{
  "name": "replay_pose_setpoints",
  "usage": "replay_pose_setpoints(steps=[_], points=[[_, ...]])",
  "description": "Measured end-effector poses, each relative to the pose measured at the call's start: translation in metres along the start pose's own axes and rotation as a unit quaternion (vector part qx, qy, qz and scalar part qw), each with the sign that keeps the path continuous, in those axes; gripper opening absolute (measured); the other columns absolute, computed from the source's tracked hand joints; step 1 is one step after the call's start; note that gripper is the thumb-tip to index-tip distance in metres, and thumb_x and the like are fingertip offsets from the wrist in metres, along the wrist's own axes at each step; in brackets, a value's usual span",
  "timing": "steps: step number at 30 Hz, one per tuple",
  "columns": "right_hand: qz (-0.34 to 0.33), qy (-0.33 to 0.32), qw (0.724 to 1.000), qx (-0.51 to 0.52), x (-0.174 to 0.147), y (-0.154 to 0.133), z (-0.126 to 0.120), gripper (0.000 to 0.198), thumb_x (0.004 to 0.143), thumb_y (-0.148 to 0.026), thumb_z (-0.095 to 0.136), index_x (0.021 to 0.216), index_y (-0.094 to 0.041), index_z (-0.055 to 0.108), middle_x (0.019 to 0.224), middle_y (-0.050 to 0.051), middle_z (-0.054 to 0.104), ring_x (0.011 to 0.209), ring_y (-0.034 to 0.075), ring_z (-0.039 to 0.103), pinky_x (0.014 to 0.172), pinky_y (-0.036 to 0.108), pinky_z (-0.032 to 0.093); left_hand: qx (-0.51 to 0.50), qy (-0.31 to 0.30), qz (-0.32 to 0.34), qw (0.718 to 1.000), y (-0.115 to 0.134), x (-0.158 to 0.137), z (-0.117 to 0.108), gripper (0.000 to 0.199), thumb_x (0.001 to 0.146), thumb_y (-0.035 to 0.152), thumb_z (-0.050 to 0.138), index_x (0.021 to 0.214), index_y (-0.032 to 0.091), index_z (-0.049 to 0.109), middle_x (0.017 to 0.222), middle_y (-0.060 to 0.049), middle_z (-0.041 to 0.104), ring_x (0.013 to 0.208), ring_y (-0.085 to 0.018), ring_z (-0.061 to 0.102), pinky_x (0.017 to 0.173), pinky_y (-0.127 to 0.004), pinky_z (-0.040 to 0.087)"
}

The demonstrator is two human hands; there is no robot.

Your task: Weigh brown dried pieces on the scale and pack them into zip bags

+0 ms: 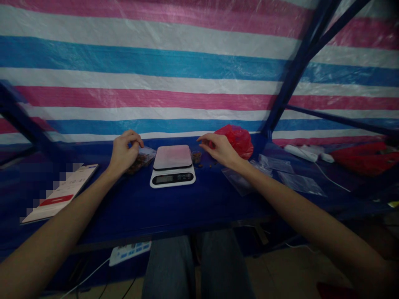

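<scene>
My left hand point(124, 151) is curled, thumb and fingers drawn together, at the top edge of a clear plastic bag point(141, 159) of small brown pieces. Part of the bag is hidden behind that hand. Beside it stands a white digital kitchen scale point(173, 166) with nothing on its plate; its display is too dim to read. Just right of the scale is a small clear cup point(196, 157) with brown pieces in it. Above and right of the cup hovers my right hand point(220, 148), thumb and fingertips slightly apart, nothing visible between them.
A crumpled red plastic bag point(238, 141) lies behind my right hand. Several flat clear bags point(299, 182) are spread to the right, near a white power strip point(301, 153). A phone-like panel point(62, 193) lies left. Blue frame posts point(285, 87) and striped sheeting point(156, 62) enclose the blue table.
</scene>
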State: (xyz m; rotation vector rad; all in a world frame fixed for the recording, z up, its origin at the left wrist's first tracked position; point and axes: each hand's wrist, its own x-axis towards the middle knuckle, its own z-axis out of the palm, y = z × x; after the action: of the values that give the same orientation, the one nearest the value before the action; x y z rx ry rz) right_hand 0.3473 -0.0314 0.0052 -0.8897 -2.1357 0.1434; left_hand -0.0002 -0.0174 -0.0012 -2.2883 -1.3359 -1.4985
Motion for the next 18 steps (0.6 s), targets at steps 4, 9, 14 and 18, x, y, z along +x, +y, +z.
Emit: replay_pose_setpoints(steps=[4,9,14,18], points=[[-0.021,-0.113,0.993,0.011,-0.002,-0.002,-0.014,0.016,0.091,-0.012,0.062,0.096,-0.016,0.076,0.091,0.005,0.076,0.079,0.015,0.067,0.074,0.027,0.048,0.008,0.002,-0.007,1.0,-0.003,-0.001,0.001,0.022,0.072,0.011,0.045,0.061,0.02,0.061,0.078,-0.003,0.06,0.079,-0.018,0.058,0.078,-0.033,0.044],[-0.031,-0.272,0.961,-0.047,-0.008,0.001,-0.005,0.012,0.086,-0.016,0.074,0.097,-0.017,0.079,0.089,0.005,0.078,0.077,0.017,0.069,0.072,0.027,0.047,-0.005,0.003,0.01,1.0,-0.008,-0.002,0.0,0.023,0.074,0.009,0.045,0.063,0.019,0.062,0.077,-0.002,0.06,0.078,-0.018,0.058,0.077,-0.033,0.043],[-0.052,-0.219,0.973,-0.045,-0.01,-0.004,0.004,0.009,0.09,-0.013,0.07,0.094,-0.016,0.077,0.09,0.006,0.075,0.079,0.016,0.066,0.073,0.027,0.046,-0.003,0.016,0.018,1.0,-0.005,0.0,0.0,0.022,0.073,0.008,0.045,0.066,0.02,0.061,0.075,-0.002,0.06,0.078,-0.019,0.058,0.077,-0.034,0.043],[-0.047,-0.117,0.992,0.01,-0.004,-0.014,0.008,0.011,0.095,-0.019,0.066,0.101,-0.017,0.075,0.091,0.004,0.07,0.079,0.015,0.063,0.074,0.026,0.047,-0.01,0.014,0.015,1.0,-0.002,0.001,0.001,0.022,0.072,0.008,0.045,0.064,0.02,0.061,0.075,-0.003,0.06,0.079,-0.019,0.058,0.078,-0.034,0.043]])
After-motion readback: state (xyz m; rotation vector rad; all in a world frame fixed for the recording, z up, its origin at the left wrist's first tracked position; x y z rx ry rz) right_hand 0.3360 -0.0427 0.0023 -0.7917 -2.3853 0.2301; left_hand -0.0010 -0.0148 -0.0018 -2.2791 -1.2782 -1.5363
